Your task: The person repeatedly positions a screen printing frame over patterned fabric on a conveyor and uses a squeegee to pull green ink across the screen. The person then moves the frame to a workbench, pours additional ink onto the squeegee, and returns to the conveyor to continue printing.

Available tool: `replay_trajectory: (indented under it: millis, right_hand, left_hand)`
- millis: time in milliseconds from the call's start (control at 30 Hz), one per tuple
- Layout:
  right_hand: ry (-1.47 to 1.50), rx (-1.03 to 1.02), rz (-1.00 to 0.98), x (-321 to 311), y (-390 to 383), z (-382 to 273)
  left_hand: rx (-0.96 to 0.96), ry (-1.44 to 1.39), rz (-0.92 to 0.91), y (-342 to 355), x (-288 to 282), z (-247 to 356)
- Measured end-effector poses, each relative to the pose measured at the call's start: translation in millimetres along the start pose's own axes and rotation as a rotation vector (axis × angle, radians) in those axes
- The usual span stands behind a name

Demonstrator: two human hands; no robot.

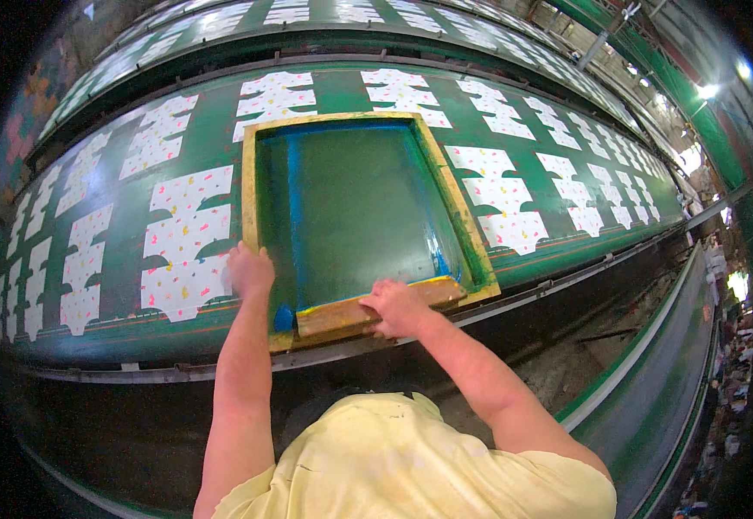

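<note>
A screen printing frame [249, 186] with yellowish edges and a dark green mesh [355, 208] lies flat on the long green table. My left hand [250, 270] grips the frame's left side near its lower corner. Inside the frame, along the near edge, my right hand [394, 309] is closed on the middle of a wooden squeegee [333, 318]. Blue ink [293, 199] streaks the mesh's left side and pools near the lower corners. White fabric pieces [188, 242] with small pink, red and yellow prints lie left and right of the frame; what lies under it is hidden.
The green table [121, 195] carries rows of similar printed fabric pieces, with a metal rail [177, 374] along its near edge. More long tables [221, 24] with white pieces stand beyond. Another long table [644, 432] is behind me at the right, beside littered floor.
</note>
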State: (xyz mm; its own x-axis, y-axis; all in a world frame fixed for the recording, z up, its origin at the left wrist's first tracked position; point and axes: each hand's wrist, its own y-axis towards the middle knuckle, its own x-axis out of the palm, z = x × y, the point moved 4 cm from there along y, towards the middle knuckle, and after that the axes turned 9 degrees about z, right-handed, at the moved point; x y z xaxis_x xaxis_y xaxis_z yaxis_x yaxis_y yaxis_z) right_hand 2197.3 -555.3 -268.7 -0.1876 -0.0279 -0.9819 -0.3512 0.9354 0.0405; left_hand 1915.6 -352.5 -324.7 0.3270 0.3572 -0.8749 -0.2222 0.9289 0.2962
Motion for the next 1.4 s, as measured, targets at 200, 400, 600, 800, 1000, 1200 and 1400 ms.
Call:
replay_trajectory:
  millis: [200, 400, 600, 800, 1000, 1200, 1400]
  right_hand:
    - [0.158, -0.024, 0.111, -7.0, -25.9, 2.8]
    - [0.564, -0.015, 0.292, -19.9, -62.8, 73.1]
    - [0.234, 0.504, 0.545, -28.8, -99.9, 222.9]
    - [0.221, 0.701, 0.485, -6.6, -92.0, 298.3]
    - [0.227, 0.839, 0.425, -3.0, -69.7, 314.4]
    - [0.298, 0.906, 0.437, -10.9, -63.4, 316.4]
    - [0.299, 0.743, 0.526, -49.3, -66.2, 316.2]
  left_hand:
    - [-0.034, 0.079, -0.025, 3.2, 7.1, 2.4]
    - [-0.182, 0.249, -0.065, 9.4, 13.1, 5.3]
    - [-0.134, 0.271, -0.024, 12.5, 20.9, 6.0]
    - [-0.164, 0.251, -0.042, 15.0, 20.4, 7.3]
    - [-0.151, 0.108, -0.020, 18.9, 20.6, 1.0]
    - [-0.145, -0.001, 0.010, 18.8, 23.0, -12.5]
    - [-0.188, -0.105, -0.082, 30.4, 22.6, -19.8]
